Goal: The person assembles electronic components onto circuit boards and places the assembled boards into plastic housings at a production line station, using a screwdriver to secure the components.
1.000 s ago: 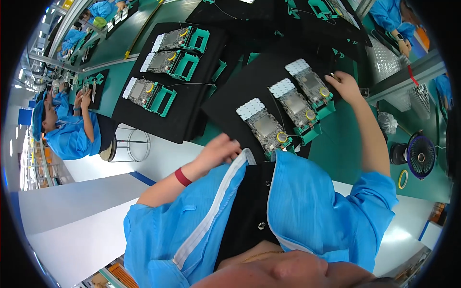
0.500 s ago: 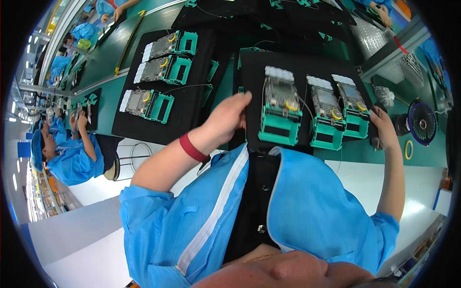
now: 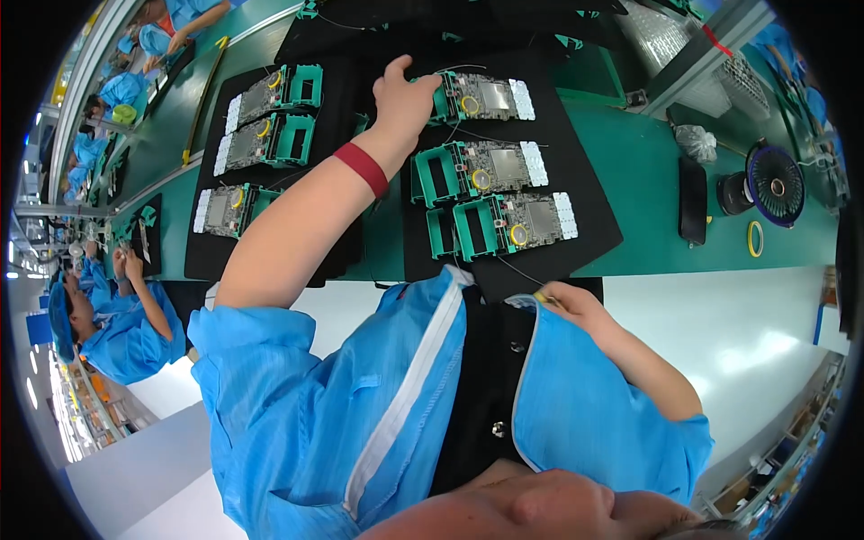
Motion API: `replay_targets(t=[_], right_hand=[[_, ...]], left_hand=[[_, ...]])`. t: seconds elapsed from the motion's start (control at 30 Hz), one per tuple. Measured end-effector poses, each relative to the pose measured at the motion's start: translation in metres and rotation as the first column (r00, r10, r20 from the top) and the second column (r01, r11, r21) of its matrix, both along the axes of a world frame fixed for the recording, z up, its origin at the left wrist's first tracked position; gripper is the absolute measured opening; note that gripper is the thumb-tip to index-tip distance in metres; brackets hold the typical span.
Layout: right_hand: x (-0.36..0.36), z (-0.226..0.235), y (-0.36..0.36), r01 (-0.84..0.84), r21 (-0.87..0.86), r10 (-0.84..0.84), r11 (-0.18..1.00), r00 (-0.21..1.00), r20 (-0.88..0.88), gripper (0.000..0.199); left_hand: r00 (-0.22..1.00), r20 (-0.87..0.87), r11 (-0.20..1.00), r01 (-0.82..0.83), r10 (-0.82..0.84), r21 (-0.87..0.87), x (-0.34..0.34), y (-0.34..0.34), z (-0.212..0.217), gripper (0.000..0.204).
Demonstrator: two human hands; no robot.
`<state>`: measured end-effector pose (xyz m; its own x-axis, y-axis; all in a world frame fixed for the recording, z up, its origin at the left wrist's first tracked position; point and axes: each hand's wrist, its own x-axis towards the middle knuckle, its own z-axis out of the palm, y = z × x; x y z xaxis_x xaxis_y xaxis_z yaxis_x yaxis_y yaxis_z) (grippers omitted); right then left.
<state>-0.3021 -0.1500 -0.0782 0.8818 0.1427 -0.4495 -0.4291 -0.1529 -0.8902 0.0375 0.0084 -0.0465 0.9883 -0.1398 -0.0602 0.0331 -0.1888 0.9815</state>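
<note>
Three circuit boards in green plastic frames lie on a black mat, their white padded ends pointing right. My left hand (image 3: 403, 99) reaches over the far unit (image 3: 486, 96), fingers apart, touching or just beside the left end of its green frame. The middle unit (image 3: 486, 171) and the near unit (image 3: 517, 223) lie closer to me; each board carries a round yellow part. At the table's front edge my right hand (image 3: 576, 306) is closed, its fingertips pinching a small yellowish end where the near unit's thin wire (image 3: 520, 270) arrives.
Left of my mat, another black mat (image 3: 202, 261) bears three similar units, partly behind my left arm. A purple-rimmed fan (image 3: 776, 184), a yellow tape ring (image 3: 755, 239), a dark flat case (image 3: 692, 200) and a clear plastic bag (image 3: 696, 142) stand at right. Co-workers sit at far left.
The mat with three units has turned clockwise by about a quarter. My left hand has moved from its left edge to the far unit; my right hand has come down to the table edge.
</note>
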Motion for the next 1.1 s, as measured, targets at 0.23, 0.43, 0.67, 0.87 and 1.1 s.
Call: replay_targets(t=[0.23, 0.43, 0.67, 0.87, 1.1], right_hand=[[0.091, 0.052, 0.003, -0.590, -0.128, 0.599, 0.797, 0.800, 0.035, 0.025], [0.182, 0.085, -0.087, -0.274, -0.160, 0.297, 0.949, 0.943, 0.148, 0.014], [0.271, -0.003, -0.103, 0.316, -0.563, 0.228, 0.764, 0.683, 0.693, 0.054], [0.238, 0.010, -0.062, 0.209, -0.536, 0.081, 0.818, 0.881, 0.466, 0.034], [0.237, 0.015, -0.054, 0.302, -0.554, 0.122, 0.776, 0.789, 0.602, 0.035]], left_hand=[[0.749, 0.495, 0.864, 0.203, -0.441, 0.461, 0.018, -0.017, 0.011, 0.031], [0.763, 0.411, 0.749, 0.141, -0.499, 0.647, 0.023, -0.020, 0.026, 0.019], [0.754, 0.392, 0.801, 0.288, -0.528, 0.525, 0.011, -0.033, 0.029, 0.013], [0.613, 0.441, 0.740, 0.406, -0.656, 0.537, 0.001, -0.009, 0.037, 0.008], [0.540, 0.594, 0.761, 0.147, -0.597, 0.632, -0.021, -0.006, 0.025, 0.009]])
